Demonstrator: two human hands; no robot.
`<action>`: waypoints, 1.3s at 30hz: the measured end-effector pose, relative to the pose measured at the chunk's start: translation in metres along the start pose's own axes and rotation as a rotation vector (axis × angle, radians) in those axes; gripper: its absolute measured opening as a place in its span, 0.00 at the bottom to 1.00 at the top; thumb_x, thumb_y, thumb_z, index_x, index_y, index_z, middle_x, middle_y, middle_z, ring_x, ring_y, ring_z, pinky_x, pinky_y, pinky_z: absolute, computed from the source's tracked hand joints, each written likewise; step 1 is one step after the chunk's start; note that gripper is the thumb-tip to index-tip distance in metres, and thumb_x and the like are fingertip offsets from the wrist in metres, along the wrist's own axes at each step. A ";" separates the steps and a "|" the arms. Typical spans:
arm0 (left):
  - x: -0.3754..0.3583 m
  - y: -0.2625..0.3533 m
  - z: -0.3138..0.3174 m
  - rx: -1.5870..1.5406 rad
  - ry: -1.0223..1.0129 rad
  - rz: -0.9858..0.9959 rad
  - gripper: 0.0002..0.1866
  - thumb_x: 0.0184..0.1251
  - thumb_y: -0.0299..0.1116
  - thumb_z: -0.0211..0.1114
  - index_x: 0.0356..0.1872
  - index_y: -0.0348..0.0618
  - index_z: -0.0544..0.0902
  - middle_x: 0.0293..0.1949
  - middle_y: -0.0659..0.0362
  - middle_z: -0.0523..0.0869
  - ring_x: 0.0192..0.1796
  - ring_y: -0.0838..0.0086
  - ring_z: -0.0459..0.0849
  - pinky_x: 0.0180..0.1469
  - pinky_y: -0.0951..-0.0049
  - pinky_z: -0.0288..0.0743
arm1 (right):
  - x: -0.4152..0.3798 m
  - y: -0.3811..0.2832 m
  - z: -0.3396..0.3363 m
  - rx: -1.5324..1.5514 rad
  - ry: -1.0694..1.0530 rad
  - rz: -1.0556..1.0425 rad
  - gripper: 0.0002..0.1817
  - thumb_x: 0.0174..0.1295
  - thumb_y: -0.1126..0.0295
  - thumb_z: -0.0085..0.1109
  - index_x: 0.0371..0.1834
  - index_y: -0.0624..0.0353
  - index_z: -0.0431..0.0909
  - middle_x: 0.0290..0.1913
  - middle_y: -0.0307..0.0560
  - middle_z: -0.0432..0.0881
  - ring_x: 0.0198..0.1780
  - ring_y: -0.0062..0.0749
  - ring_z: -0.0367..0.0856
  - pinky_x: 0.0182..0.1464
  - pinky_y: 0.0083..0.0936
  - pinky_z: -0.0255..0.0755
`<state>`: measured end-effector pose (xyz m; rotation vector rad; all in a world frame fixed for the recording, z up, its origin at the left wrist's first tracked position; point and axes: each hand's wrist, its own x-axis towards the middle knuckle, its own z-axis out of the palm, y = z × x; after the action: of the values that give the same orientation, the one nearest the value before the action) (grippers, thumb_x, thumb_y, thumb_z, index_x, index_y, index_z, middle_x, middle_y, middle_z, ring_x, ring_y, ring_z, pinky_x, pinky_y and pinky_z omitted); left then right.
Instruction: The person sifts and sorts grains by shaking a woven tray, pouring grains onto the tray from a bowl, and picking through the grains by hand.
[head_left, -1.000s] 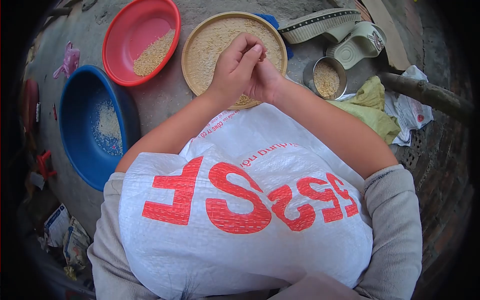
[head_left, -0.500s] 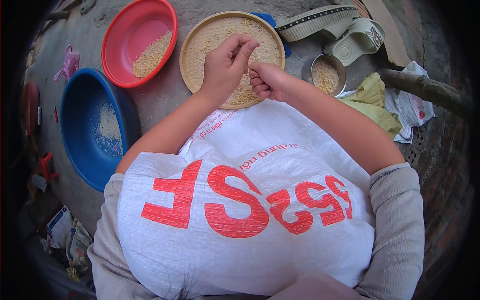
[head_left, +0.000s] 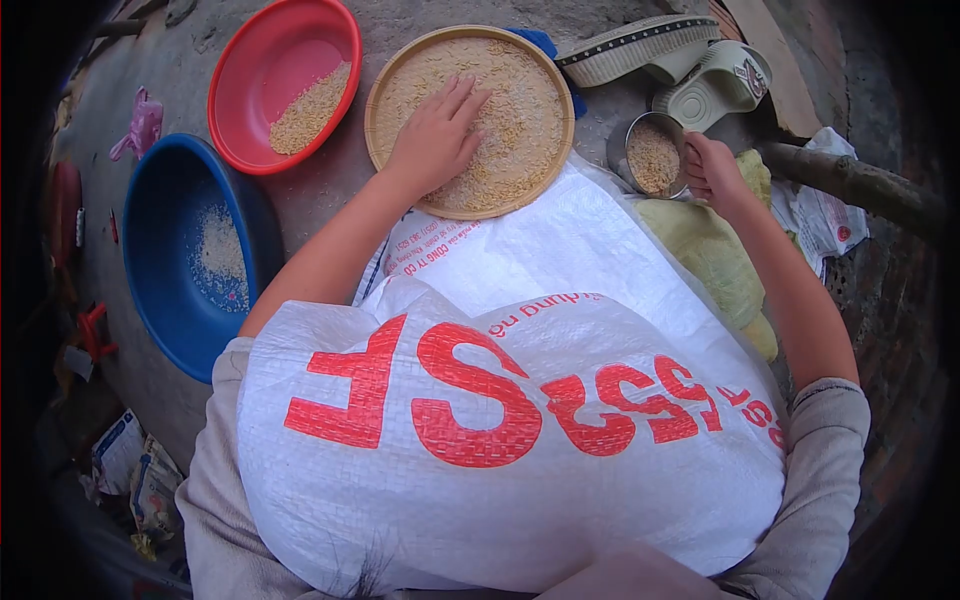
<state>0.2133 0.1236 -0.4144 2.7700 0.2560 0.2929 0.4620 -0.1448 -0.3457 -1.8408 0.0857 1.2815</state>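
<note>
My left hand (head_left: 436, 137) lies with spread fingers on the grain in a round woven tray (head_left: 571, 118). At the right, the fingers of my right hand (head_left: 712, 172) are wrapped round the side or handle of a metal cup (head_left: 622, 163) that holds yellowish grain (head_left: 653, 158). The cup stands just right of the tray. A white sack with red print (head_left: 560, 500) covers my lap and reaches up to the tray's near edge.
Grain lies in a tilted red basin (head_left: 245, 95), upper left. Below it, a blue basin (head_left: 165, 255) holds paler grain. Sandals (head_left: 700, 95), a wooden pole (head_left: 850, 182), a yellow-green cloth sack (head_left: 710, 250) and a white bag (head_left: 825, 205) lie at the right.
My hands have parted. The left opened and came down onto the grain; the right moved right and took hold of the cup. More of the yellow-green sack shows.
</note>
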 end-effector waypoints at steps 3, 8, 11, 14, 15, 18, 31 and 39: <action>-0.015 -0.018 0.016 0.064 -0.034 0.075 0.27 0.65 0.39 0.51 0.66 0.46 0.60 0.68 0.50 0.58 0.70 0.56 0.55 0.69 0.57 0.49 | 0.006 0.013 -0.019 0.085 0.033 0.090 0.21 0.65 0.58 0.44 0.13 0.46 0.56 0.11 0.27 0.51 0.11 0.16 0.46 0.13 0.18 0.39; -0.020 -0.024 0.022 0.033 -0.070 0.069 0.28 0.67 0.41 0.47 0.67 0.45 0.58 0.69 0.51 0.55 0.71 0.57 0.51 0.70 0.57 0.44 | 0.011 0.016 -0.011 0.156 -0.063 0.149 0.21 0.66 0.56 0.42 0.15 0.48 0.58 0.11 0.28 0.52 0.11 0.16 0.46 0.13 0.18 0.39; -0.019 -0.024 0.022 0.034 -0.065 0.072 0.28 0.67 0.41 0.47 0.67 0.45 0.58 0.69 0.51 0.55 0.71 0.57 0.51 0.70 0.56 0.44 | 0.017 0.006 0.004 0.148 -0.105 0.100 0.21 0.66 0.55 0.42 0.15 0.49 0.58 0.11 0.28 0.51 0.11 0.16 0.45 0.13 0.18 0.39; -0.019 -0.025 0.022 0.028 -0.066 0.071 0.28 0.67 0.41 0.47 0.67 0.45 0.57 0.69 0.51 0.55 0.71 0.57 0.51 0.70 0.56 0.44 | 0.033 0.001 0.011 0.089 -0.028 0.046 0.23 0.67 0.53 0.42 0.15 0.51 0.60 0.11 0.30 0.55 0.11 0.17 0.49 0.13 0.18 0.40; -0.019 -0.025 0.022 0.023 -0.067 0.071 0.28 0.67 0.41 0.47 0.67 0.45 0.57 0.69 0.51 0.55 0.71 0.57 0.51 0.70 0.56 0.44 | 0.038 0.001 0.013 -0.090 0.040 -0.038 0.23 0.66 0.51 0.42 0.17 0.53 0.64 0.11 0.32 0.58 0.10 0.19 0.53 0.13 0.18 0.48; -0.019 -0.026 0.022 0.003 -0.075 0.059 0.30 0.66 0.42 0.48 0.68 0.45 0.56 0.69 0.51 0.55 0.71 0.57 0.51 0.70 0.56 0.43 | 0.046 0.000 0.019 -0.316 0.096 -0.110 0.26 0.66 0.47 0.42 0.24 0.59 0.71 0.14 0.37 0.65 0.14 0.25 0.64 0.18 0.21 0.64; 0.011 -0.013 0.031 -0.030 -0.024 0.092 0.32 0.66 0.47 0.48 0.68 0.44 0.55 0.69 0.52 0.55 0.71 0.57 0.51 0.71 0.58 0.44 | 0.053 0.026 0.043 -0.144 0.301 -0.246 0.31 0.66 0.43 0.38 0.41 0.67 0.72 0.34 0.50 0.78 0.38 0.35 0.77 0.42 0.28 0.68; 0.003 0.011 0.042 -0.216 -0.069 0.458 0.21 0.62 0.40 0.57 0.55 0.45 0.72 0.59 0.53 0.71 0.63 0.62 0.68 0.61 0.66 0.66 | 0.049 0.029 0.061 -0.406 0.639 -0.720 0.15 0.64 0.60 0.48 0.36 0.63 0.72 0.31 0.52 0.79 0.35 0.35 0.77 0.40 0.29 0.68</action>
<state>0.2275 0.1005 -0.4485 2.5854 -0.4097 0.3131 0.4260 -0.1019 -0.4077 -2.2612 -0.4857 0.1974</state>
